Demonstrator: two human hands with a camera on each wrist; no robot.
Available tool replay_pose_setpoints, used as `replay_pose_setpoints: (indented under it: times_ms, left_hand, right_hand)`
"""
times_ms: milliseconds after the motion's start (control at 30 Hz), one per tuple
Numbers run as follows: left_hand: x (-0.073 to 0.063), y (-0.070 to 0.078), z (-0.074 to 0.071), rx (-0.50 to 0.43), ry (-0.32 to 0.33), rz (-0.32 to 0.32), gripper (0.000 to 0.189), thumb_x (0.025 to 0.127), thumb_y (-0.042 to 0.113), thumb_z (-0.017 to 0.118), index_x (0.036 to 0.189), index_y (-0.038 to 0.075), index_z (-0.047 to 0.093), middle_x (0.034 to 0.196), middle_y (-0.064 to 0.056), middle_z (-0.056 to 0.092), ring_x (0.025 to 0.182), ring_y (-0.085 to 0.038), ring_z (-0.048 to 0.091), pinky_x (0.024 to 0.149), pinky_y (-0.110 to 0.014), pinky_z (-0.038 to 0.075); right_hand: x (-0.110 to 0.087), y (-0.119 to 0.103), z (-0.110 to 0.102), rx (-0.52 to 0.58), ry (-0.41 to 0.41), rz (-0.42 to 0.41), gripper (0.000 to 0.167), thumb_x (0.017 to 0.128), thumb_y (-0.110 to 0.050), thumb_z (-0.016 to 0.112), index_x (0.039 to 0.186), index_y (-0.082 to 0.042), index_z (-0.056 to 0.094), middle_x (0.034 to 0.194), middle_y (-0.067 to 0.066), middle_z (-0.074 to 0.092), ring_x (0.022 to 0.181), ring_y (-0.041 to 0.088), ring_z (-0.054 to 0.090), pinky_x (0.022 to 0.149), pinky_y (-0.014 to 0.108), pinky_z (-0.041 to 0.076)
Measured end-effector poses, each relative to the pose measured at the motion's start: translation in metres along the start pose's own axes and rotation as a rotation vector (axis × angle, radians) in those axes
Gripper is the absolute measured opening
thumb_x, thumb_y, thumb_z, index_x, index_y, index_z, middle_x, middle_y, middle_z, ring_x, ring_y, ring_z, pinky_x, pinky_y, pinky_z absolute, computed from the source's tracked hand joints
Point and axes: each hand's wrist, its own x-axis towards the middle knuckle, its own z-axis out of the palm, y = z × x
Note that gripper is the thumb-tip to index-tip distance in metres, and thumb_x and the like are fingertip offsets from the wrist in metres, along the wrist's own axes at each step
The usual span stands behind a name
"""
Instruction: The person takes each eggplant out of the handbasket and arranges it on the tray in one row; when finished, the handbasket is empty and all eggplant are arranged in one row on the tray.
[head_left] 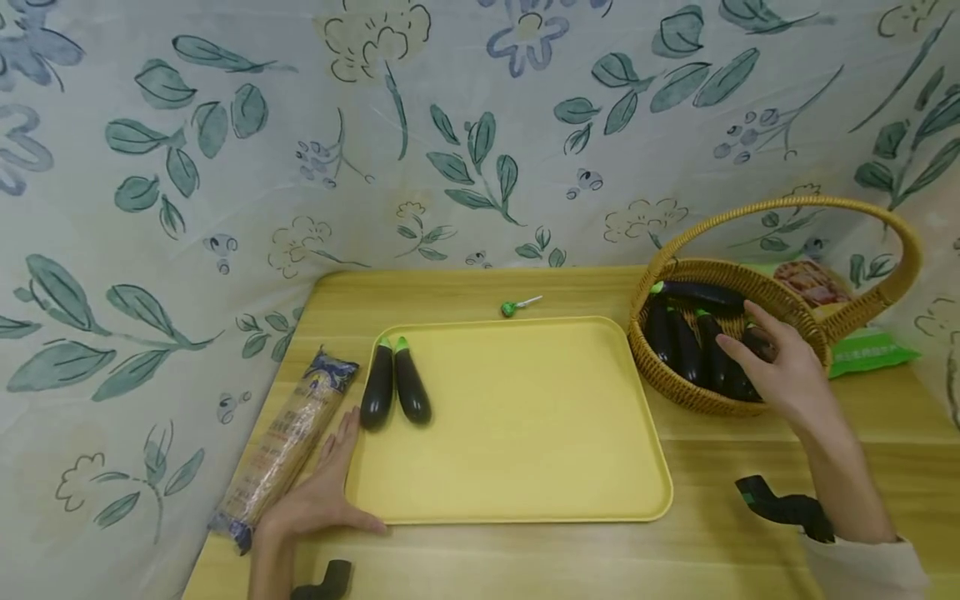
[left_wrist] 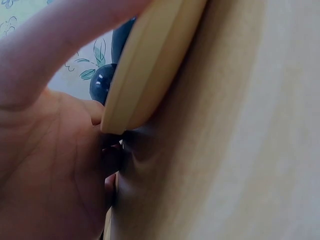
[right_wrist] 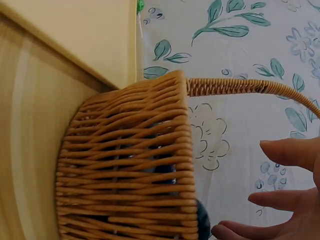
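My left hand (head_left: 326,492) rests at the near left corner of a yellow tray (head_left: 525,417), thumb along the front edge and fingers extended along the left side. Two dark eggplants (head_left: 377,387) with green tops lie side by side at the tray's left end. Over the right part of a wicker basket (head_left: 675,390), my right hand (head_left: 791,375) reaches in with thumb and fingers spread apart. Several more eggplants (head_left: 686,346) fill the basket, one lying across the back. The right wrist view shows the hand (right_wrist: 295,195) beside the basket's rim, nothing held.
A clear pack of long dry noodles (head_left: 288,442) lies left of the tray. Behind the tray is a green lollipop (head_left: 509,309). The basket's tall handle (head_left: 780,204) arches over it, and a green printed bag (head_left: 870,350) sits behind on the right.
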Motion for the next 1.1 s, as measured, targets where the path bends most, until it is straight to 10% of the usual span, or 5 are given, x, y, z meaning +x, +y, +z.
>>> replay_pose_setpoints:
  times_ms: [633,1100]
  left_hand:
    - [-0.001,0.001,0.002,-0.005,-0.002,-0.009,0.162,0.057,0.045,0.099,0.164,0.018,-0.020,0.170,-0.016,-0.028,0.155,-0.049,-0.023,0.122,-0.072,-0.012]
    - [-0.001,0.001,0.003,-0.024,0.001,0.017,0.160,0.059,0.044,0.098,0.164,0.017,-0.020,0.170,-0.018,-0.028,0.156,-0.049,-0.022,0.124,-0.036,-0.026]
  right_hand:
    - [0.014,0.030,0.000,-0.090,-0.030,0.207,0.093,0.109,-0.050,0.037,0.158,0.011,-0.013,0.159,0.048,-0.005,0.141,0.073,0.007,0.107,0.086,0.023]
    - [0.015,0.033,0.005,-0.112,0.059,0.196,0.081,0.110,-0.042,0.040,0.159,0.012,0.006,0.158,0.049,0.012,0.139,0.073,0.015,0.110,0.082,0.025]
